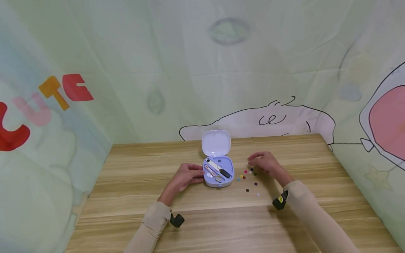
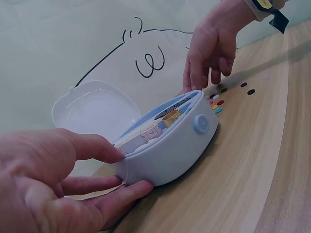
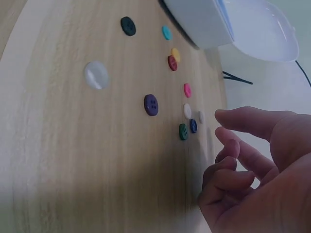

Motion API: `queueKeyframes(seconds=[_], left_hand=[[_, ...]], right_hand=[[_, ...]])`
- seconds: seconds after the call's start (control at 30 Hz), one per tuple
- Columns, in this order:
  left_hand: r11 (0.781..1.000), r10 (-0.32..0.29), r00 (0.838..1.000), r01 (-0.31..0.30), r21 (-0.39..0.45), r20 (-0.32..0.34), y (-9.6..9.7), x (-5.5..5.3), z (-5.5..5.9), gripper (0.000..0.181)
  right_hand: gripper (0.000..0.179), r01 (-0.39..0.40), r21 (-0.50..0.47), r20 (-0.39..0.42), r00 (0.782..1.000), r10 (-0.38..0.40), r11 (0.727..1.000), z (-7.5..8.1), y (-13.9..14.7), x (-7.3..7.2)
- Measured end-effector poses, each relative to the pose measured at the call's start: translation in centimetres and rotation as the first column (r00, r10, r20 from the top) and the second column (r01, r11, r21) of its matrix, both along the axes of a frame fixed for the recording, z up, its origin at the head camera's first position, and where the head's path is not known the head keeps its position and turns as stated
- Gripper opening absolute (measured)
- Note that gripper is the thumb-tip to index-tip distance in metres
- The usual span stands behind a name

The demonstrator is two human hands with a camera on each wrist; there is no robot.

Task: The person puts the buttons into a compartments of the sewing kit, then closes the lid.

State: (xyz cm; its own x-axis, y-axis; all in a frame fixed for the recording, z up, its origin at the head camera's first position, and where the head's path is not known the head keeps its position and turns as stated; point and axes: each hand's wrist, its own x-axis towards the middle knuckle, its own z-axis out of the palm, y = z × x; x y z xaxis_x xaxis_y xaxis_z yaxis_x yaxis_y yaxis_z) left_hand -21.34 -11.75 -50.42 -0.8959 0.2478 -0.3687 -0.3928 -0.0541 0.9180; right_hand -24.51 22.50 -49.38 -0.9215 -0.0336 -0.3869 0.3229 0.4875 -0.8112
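Observation:
A lilac-and-white sewing box (image 1: 207, 183) stands on the table with its lid (image 1: 216, 142) raised. Inside lie a white tool with a black handle (image 1: 224, 173), a gold thimble (image 1: 218, 178), a rolled measuring tape (image 2: 151, 132) and a small grey button (image 1: 219, 161). My left hand (image 1: 186, 176) holds the box's left side, thumb at the rim and fingers against the outer wall. To the right of the box, my right hand (image 1: 267, 163) hovers by the loose buttons. Its thumb and forefinger are apart near a white button (image 3: 202, 116), with nothing visible between them.
Several coloured buttons lie scattered right of the box, among them a purple button (image 3: 151, 105), a pink button (image 3: 187, 90) and a dark button (image 3: 128, 26). The wooden table (image 1: 133, 196) meets a printed cloth backdrop (image 1: 152, 70) behind and at both sides.

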Motion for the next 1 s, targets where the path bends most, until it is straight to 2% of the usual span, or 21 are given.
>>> queueKeyframes(seconds=[0.23, 0.37, 0.6, 0.77, 1.0], left_hand=[[1.000, 0.005, 1.000, -0.005, -0.003, 0.001, 0.0, 0.0, 0.0, 0.029], [1.000, 0.005, 1.000, -0.005, -0.002, 0.003, 0.1, 0.1, 0.0, 0.029], [1.000, 0.001, 1.000, -0.001, -0.003, 0.004, 0.1, 0.1, 0.0, 0.028], [1.000, -0.002, 1.000, 0.002, -0.015, 0.006, 0.0, 0.0, 0.0, 0.030], [1.000, 0.000, 1.000, 0.000, -0.022, 0.013, 0.0, 0.0, 0.0, 0.031]], right_hand=[[0.024, -0.044, 0.160, -0.126, 0.990, 0.064, 0.986, -0.2, -0.6, 0.2], [0.022, -0.049, 0.238, -0.149, 0.985, 0.086, 0.970, -0.2, -0.9, 0.4], [0.017, -0.062, 0.371, -0.188, 0.972, 0.140, 0.927, -0.4, -1.3, 0.6], [0.013, -0.061, 0.416, -0.205, 0.966, 0.160, 0.907, -0.2, -1.6, 0.6], [0.011, -0.086, 0.411, -0.165, 0.972, 0.167, 0.907, -0.1, -2.0, 0.4]])
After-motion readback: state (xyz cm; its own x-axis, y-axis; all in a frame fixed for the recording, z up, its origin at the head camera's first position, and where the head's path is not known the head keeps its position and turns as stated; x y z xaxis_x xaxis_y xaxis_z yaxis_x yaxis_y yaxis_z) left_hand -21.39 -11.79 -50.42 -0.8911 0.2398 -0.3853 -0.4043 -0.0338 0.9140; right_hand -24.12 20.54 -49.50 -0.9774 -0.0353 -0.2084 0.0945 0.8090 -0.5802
